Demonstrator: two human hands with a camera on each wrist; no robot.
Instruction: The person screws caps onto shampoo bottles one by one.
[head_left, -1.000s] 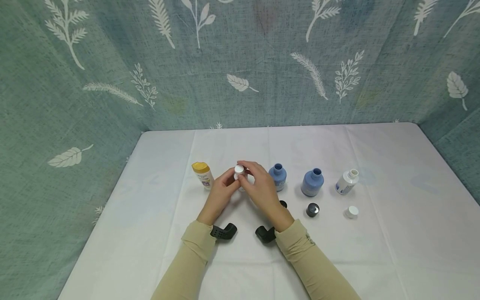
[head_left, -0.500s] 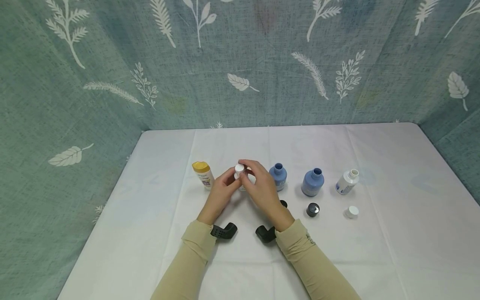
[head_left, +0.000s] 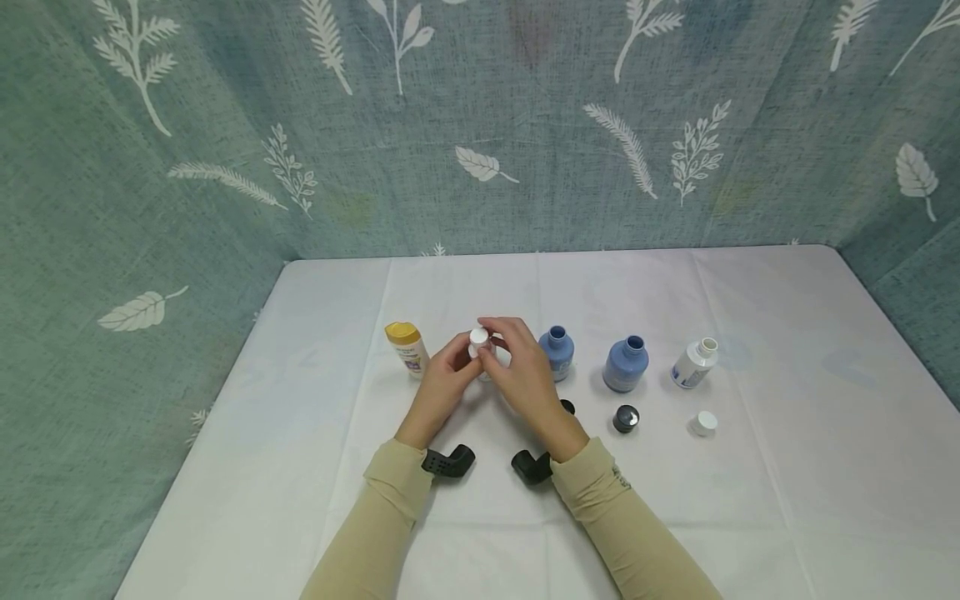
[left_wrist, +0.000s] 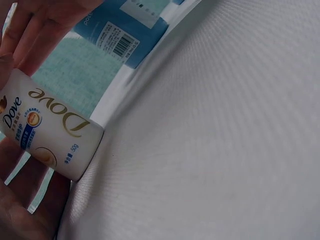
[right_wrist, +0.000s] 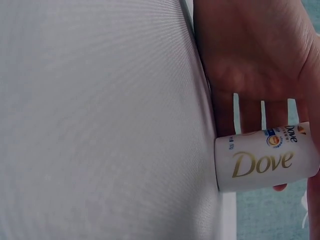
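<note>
A small white Dove bottle [right_wrist: 260, 162] stands upright on the white tablecloth, between both hands. My left hand [head_left: 438, 387] grips its side; in the right wrist view its fingers [right_wrist: 250, 112] pass behind the bottle. On top sits a white cap [head_left: 478, 336], which my right hand [head_left: 525, 379] pinches between thumb and fingers. How tightly the cap sits on the neck cannot be made out. Just left of the hands is a white bottle with a yellow cap [head_left: 405, 348]. Close to the right hand's far side stands an uncapped blue bottle [head_left: 557, 354].
Farther right stand another uncapped blue bottle [head_left: 625, 365] and an uncapped white bottle [head_left: 693, 364]. In front of them lie a black cap [head_left: 626, 419] and a white cap [head_left: 703, 424]. A second black cap [head_left: 567, 407] is partly hidden by the right wrist. Patterned curtain [head_left: 480, 125] encloses the table.
The right hand's fingers have shifted very slightly around the cap. Left hand, bottle and the things around them stay in place.
</note>
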